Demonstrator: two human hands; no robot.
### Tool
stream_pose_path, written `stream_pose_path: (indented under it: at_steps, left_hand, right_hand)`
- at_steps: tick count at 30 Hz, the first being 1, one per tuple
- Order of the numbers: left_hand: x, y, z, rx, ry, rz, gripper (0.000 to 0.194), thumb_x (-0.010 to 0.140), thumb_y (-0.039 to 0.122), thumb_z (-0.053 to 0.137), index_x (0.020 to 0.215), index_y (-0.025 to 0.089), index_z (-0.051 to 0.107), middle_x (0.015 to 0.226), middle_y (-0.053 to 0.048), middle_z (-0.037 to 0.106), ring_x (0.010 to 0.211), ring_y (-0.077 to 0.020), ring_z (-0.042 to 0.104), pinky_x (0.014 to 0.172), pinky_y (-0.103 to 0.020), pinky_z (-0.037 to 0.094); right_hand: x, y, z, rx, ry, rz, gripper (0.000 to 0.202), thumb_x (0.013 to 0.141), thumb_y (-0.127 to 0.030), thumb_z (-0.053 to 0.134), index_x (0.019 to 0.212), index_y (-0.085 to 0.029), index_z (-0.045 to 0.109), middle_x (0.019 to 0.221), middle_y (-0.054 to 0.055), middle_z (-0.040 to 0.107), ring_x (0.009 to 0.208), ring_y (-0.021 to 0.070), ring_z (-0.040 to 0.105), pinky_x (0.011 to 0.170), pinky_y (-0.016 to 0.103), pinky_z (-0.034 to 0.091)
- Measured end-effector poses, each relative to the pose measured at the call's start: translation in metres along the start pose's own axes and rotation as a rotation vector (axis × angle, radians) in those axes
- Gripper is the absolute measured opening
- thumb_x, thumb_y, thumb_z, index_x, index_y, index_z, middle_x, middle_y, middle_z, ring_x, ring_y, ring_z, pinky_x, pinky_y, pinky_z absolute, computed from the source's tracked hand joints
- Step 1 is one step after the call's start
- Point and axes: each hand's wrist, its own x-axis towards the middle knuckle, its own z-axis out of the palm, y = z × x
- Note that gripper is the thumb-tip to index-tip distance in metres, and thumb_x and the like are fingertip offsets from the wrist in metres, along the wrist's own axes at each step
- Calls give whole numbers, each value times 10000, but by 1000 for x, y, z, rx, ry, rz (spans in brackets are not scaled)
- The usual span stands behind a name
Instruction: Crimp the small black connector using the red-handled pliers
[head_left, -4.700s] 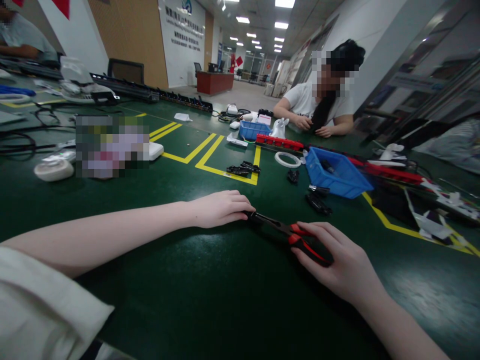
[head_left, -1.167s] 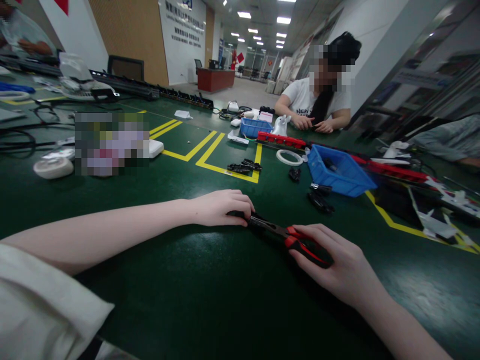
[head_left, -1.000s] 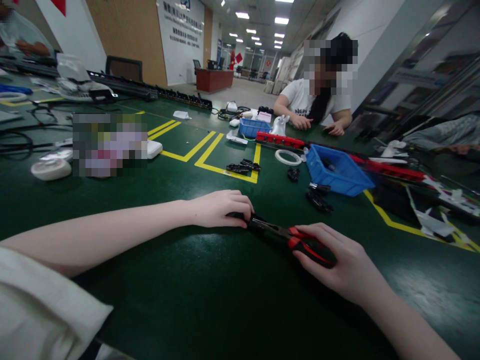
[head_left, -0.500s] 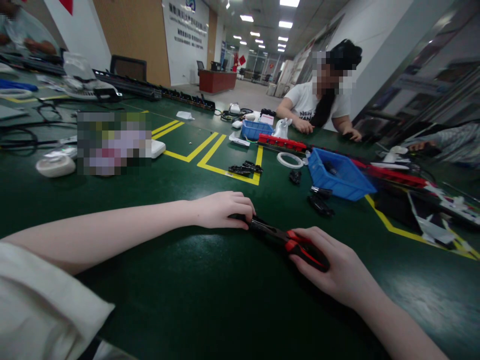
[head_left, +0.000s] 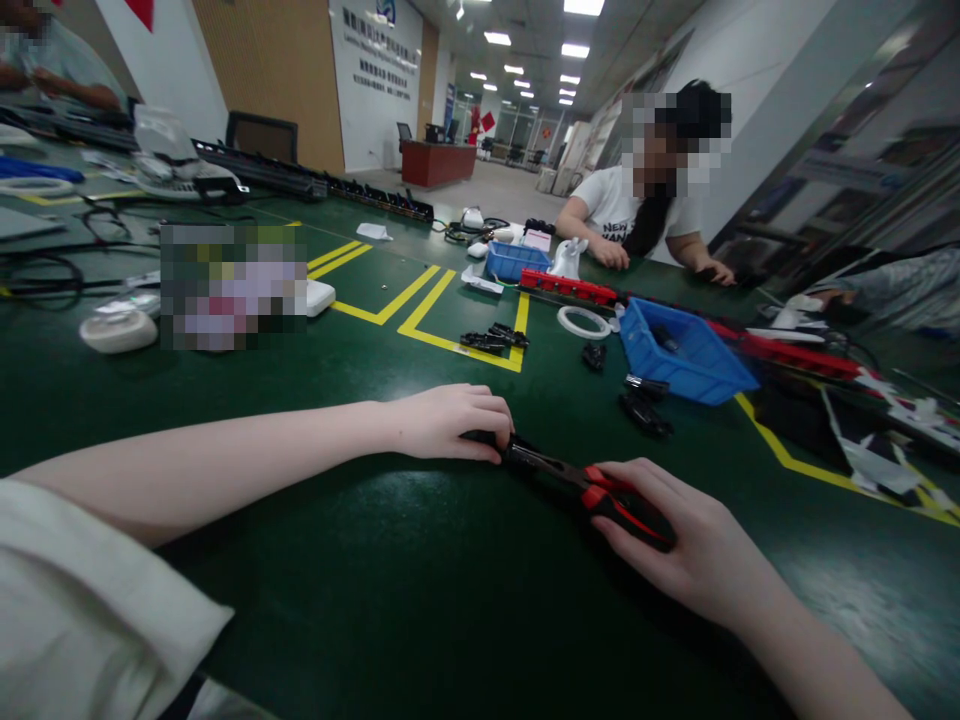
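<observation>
My left hand (head_left: 459, 422) is closed around a small black part (head_left: 517, 450), most of which its fingers hide. My right hand (head_left: 686, 535) grips the red-and-black handles of a pair of pliers (head_left: 600, 490). The pliers' dark jaws point left and meet the black part at my left fingertips; how firmly they bite cannot be seen. Both hands are low over the dark green table (head_left: 420, 580). Beyond them lie several similar black parts (head_left: 491, 340) inside a yellow tape outline, and more black pieces (head_left: 643, 408) rest to the right.
A blue bin (head_left: 682, 365) with dark pieces inside stands at the right, near a white tape roll (head_left: 583, 322). Behind are a smaller blue bin (head_left: 517, 260) and a long red strip (head_left: 570, 287). A person (head_left: 652, 190) sits across the table. A white device (head_left: 118, 330) lies left.
My right hand and the pliers have shifted slightly right and down. My left hand stays nearly in place on the black part. The whole view has drifted a little.
</observation>
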Motion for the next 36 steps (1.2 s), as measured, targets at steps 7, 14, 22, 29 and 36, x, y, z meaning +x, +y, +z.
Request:
stream_pose_path:
  at_steps: [7,14,22,29,36]
  left_hand:
    - [0,1,-1,-7,-9,-10,90,921,215,663,993,165,642,1183,-81,661,1067,-230,595,879,-350,481]
    - [0,1,-1,-12,-12,-18,92,927,220,659,1001,169,641,1196,-79,654,1082,-230,591,899,-355,472]
    - [0,2,-1,-4,-18,-18,132,939,242,646,1048,168,627,1192,-83,656,1063,-226,595,896,-353,469]
    - [-1,2,-2,6,-30,-10,174,953,242,626,1116,179,628,1193,-87,654,1074,-235,596,899,-360,466]
    - [-1,1,-1,35,-18,8,174,959,230,619,1123,174,641,1194,-93,646,1055,-230,598,880,-351,477]
  right_hand:
    - [0,1,6,19,-9,17,330,904,-356,590,1216,-252,575,1082,67,695,894,213,707,739,332,594]
    - [-1,1,6,-8,-13,-16,328,915,-352,580,1229,-260,550,1073,59,686,885,199,702,724,321,591]
    - [-2,3,0,-71,18,-50,343,899,-349,600,1223,-244,570,1087,64,698,893,208,715,730,326,605]
    - [-2,1,1,-89,59,-40,359,888,-356,615,1226,-244,573,1095,62,705,922,217,716,752,339,610]
    - [-4,-1,2,-99,166,-17,383,878,-368,631,1235,-246,566,1130,71,695,974,238,698,796,378,600]
